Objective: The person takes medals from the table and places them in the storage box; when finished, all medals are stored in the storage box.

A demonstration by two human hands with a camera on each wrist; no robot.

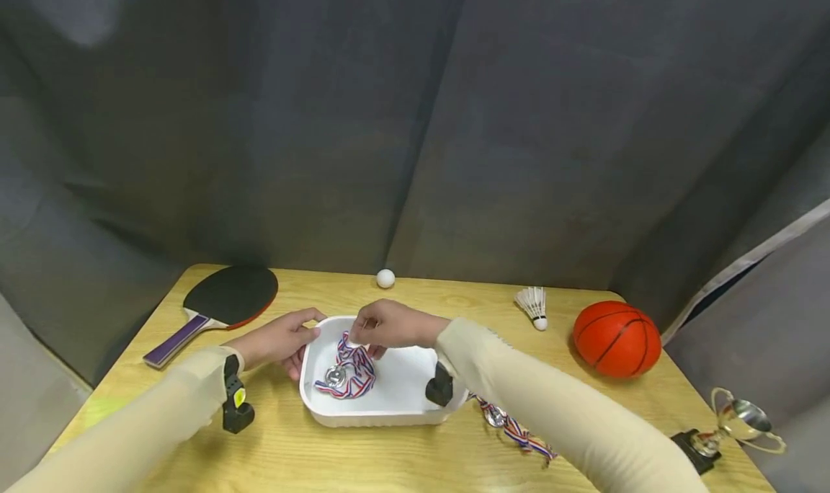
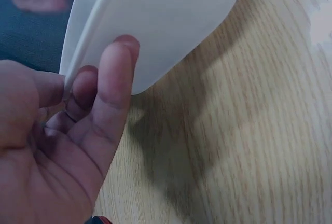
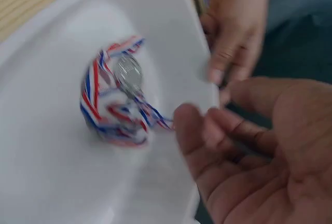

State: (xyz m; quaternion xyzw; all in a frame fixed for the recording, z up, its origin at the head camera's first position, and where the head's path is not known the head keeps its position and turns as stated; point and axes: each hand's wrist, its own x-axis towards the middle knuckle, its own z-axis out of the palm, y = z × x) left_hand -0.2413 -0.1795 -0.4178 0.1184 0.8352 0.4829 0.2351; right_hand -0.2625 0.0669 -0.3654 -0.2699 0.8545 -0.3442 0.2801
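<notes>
A white plastic tub (image 1: 415, 419) sits on the table in front of me. At its left end my left hand (image 1: 285, 340) grips the rim; the left wrist view has the thumb on one side of the tub wall (image 2: 171, 16) and fingers on the other. Inside lies a silver medal (image 1: 335, 375) with a bunched red, white and blue ribbon (image 3: 92, 97). My right hand (image 1: 389, 326) reaches over the tub, fingers bent, fingertips right at the ribbon's upper end. I cannot tell whether they pinch it. Another ribboned medal (image 1: 495, 415) lies right of the tub, partly behind the right sleeve.
A table tennis bat (image 1: 231, 295) lies at the back left, with a white ball (image 1: 385, 278) at the rear edge. To the right are a shuttlecock (image 1: 533, 305), a small orange-red basketball (image 1: 616, 339) and a trophy cup (image 1: 735, 421). Dark curtain (image 1: 415, 118) hangs behind.
</notes>
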